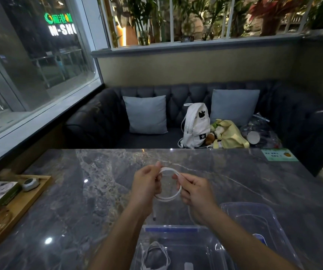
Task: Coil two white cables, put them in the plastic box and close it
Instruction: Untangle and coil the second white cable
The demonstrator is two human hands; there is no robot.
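Above the grey marble table, my left hand (147, 184) and my right hand (193, 190) both grip a white cable (168, 197) wound into a loop between them. One end of that cable, with a dark plug tip (154, 218), dangles below my left hand. A clear plastic box (176, 248) with a blue clip stands open at the table's near edge, under my forearms. Inside it lies a second white cable (154, 256), coiled. The clear lid (254, 221) rests on the table to the right of the box.
A wooden tray (20, 209) at the left table edge holds a small box, a grey device and an amber glass dish. A green card (278, 154) lies at the far right corner. Behind the table, a dark sofa carries cushions, a white backpack (195, 125) and bags.
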